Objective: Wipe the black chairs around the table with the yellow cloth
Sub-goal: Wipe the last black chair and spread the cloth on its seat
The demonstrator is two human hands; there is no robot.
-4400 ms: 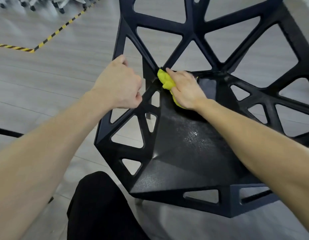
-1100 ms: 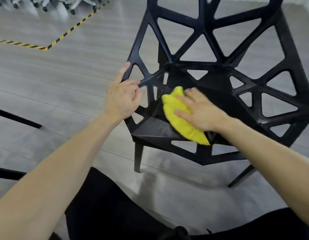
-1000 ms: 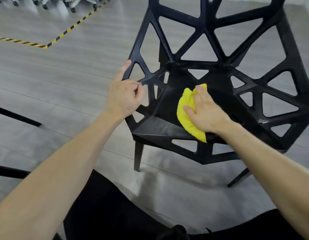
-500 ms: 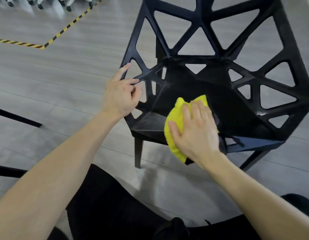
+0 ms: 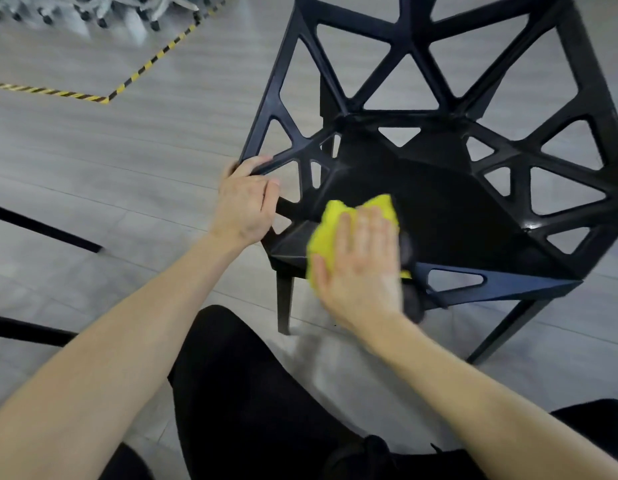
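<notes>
A black chair (image 5: 449,216) with a lattice of triangular openings stands on the floor right in front of me. My left hand (image 5: 247,202) is closed around the chair's left side bar. My right hand (image 5: 361,268) lies flat, fingers together, pressing the yellow cloth (image 5: 330,223) onto the front left part of the seat. The cloth sticks out above and to the left of the hand; the rest of it is hidden under the palm.
Grey plank floor (image 5: 127,161) surrounds the chair. Yellow-black hazard tape (image 5: 127,81) runs across the far left. Wheeled chair bases (image 5: 103,8) stand at the top left. Two dark bars (image 5: 41,226) enter from the left edge. My black-clad legs (image 5: 252,393) are below.
My right hand has slid the cloth from the back corner of the seat forward to its front edge. My left hand's fingers have curled more tightly around the side bar.
</notes>
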